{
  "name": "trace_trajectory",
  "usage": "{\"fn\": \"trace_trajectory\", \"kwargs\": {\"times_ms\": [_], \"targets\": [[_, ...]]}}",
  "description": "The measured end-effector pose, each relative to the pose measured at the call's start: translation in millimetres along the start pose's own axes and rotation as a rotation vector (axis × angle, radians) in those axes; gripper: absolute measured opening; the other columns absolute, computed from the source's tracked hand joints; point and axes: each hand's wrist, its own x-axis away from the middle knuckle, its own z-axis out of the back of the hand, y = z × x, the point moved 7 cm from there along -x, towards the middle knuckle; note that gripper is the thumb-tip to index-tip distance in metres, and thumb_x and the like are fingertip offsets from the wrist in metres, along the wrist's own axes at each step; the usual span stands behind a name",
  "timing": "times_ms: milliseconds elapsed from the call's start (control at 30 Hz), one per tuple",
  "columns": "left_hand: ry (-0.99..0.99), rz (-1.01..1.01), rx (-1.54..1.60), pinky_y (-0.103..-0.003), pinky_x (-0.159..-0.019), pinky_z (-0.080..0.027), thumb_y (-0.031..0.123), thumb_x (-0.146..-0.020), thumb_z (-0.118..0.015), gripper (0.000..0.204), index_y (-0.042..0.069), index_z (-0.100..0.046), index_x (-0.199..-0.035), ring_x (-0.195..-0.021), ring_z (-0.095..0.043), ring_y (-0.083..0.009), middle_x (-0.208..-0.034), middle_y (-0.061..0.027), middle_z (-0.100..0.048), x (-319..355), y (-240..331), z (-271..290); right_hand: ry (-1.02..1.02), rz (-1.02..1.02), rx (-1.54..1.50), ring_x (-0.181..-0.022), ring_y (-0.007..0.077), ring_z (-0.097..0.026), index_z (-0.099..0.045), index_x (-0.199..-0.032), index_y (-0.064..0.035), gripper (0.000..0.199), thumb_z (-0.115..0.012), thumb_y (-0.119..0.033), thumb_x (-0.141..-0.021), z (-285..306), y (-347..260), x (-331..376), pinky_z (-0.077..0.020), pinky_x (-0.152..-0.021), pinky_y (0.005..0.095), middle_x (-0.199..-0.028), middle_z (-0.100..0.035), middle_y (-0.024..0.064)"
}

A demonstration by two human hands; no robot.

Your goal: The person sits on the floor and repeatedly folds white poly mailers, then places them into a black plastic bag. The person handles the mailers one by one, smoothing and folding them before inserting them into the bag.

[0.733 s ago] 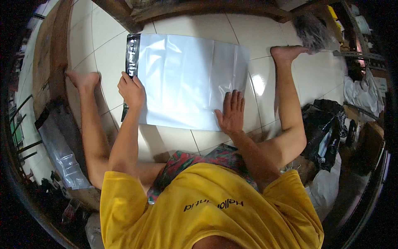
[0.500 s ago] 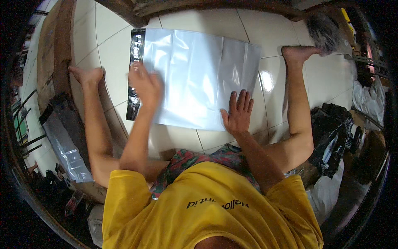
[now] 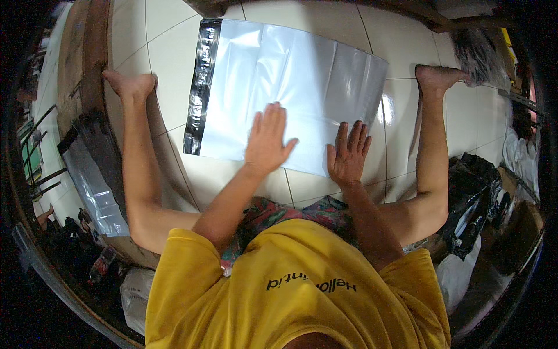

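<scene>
A white-grey plastic mailing bag (image 3: pixel 290 75) lies flat on the tiled floor between my spread legs, tilted a little. Its black strip (image 3: pixel 202 87) runs along the left end. My left hand (image 3: pixel 268 138) rests flat on the bag's near edge around the middle, fingers stretched forward and thumb out to the right. Near the right corner, my right hand (image 3: pixel 349 152) lies on the bag with fingers spread. Neither hand grips anything. Faint creases cross the bag's shiny surface.
Another grey plastic mailer (image 3: pixel 96 180) leans by the brown cardboard (image 3: pixel 81 64) at the left. A crumpled black plastic bag (image 3: pixel 468 203) lies right of my right leg. Clear plastic (image 3: pixel 479 55) sits beside my right foot. A dark wooden edge (image 3: pixel 401 10) spans the far side.
My left hand has moved from the black strip rightward to the bag's near middle. The bag appears turned slightly clockwise. My right hand stays open near its right corner.
</scene>
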Motion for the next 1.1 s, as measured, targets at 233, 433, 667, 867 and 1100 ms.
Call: {"fn": "trace_trajectory", "kwargs": {"times_ms": [233,433,667,867,1100], "targets": [[0.158,0.178,-0.088,-0.056,-0.124,-0.014,0.039,-0.098,-0.055,0.080,-0.012,-0.027,-0.152,-0.152,-0.019,-0.0456,-0.161,-0.0321,-0.024,23.7,-79.3,34.4,-0.017,-0.004,0.018,-0.149,0.0544,-0.021,-0.034,-0.156,-0.0026,0.072,-0.052,-0.042,-0.098,0.5,1.4,-2.0,-0.0135,-0.118,0.0704,-0.158,-0.027,0.0361],[0.116,0.207,-0.114,-0.055,-0.125,-0.011,0.042,-0.100,-0.050,0.080,-0.012,-0.024,-0.154,-0.153,-0.016,-0.0437,-0.162,-0.0307,-0.022,20.2,-78.3,35.3,0.123,0.084,0.023,-0.147,0.0548,-0.024,-0.034,-0.153,0.0040,0.074,-0.047,-0.046,-0.100,26.7,16.6,-60.4,-0.0146,-0.119,0.0684,-0.157,-0.029,0.0361],[0.149,0.133,-0.168,-0.056,-0.123,-0.015,0.041,-0.097,-0.056,0.081,-0.014,-0.029,-0.150,-0.150,-0.019,-0.0473,-0.159,-0.0341,-0.024,18.5,-79.3,35.4,0.205,0.257,0.062,-0.143,0.0584,-0.027,-0.033,-0.150,0.0110,0.081,-0.043,-0.054,-0.102,44.3,36.2,-167.0,-0.0173,-0.120,0.0660,-0.152,-0.033,0.0406],[0.300,-0.141,0.164,-0.056,-0.116,-0.031,0.032,-0.082,-0.074,0.066,-0.013,-0.053,-0.127,-0.135,-0.039,-0.0514,-0.142,-0.0357,-0.044,-94.7,10.1,72.2,0.187,0.275,-0.031,-0.146,0.0584,-0.021,-0.033,-0.150,0.0098,0.083,-0.046,-0.056,-0.100,31.6,43.2,-171.4,-0.0122,-0.121,0.0669,-0.152,-0.030,0.0416],[0.115,-0.382,0.095,-0.052,-0.125,-0.015,0.049,-0.091,-0.062,0.084,-0.009,-0.040,-0.148,-0.150,-0.027,-0.0406,-0.158,-0.0263,-0.035,-199.6,92.3,8.0,0.224,0.241,-0.066,-0.147,0.0569,-0.022,-0.037,-0.152,-0.0014,0.087,-0.053,-0.063,-0.093,15.1,57.5,-172.8,-0.0121,-0.120,0.0680,-0.155,-0.031,0.0374]]}}
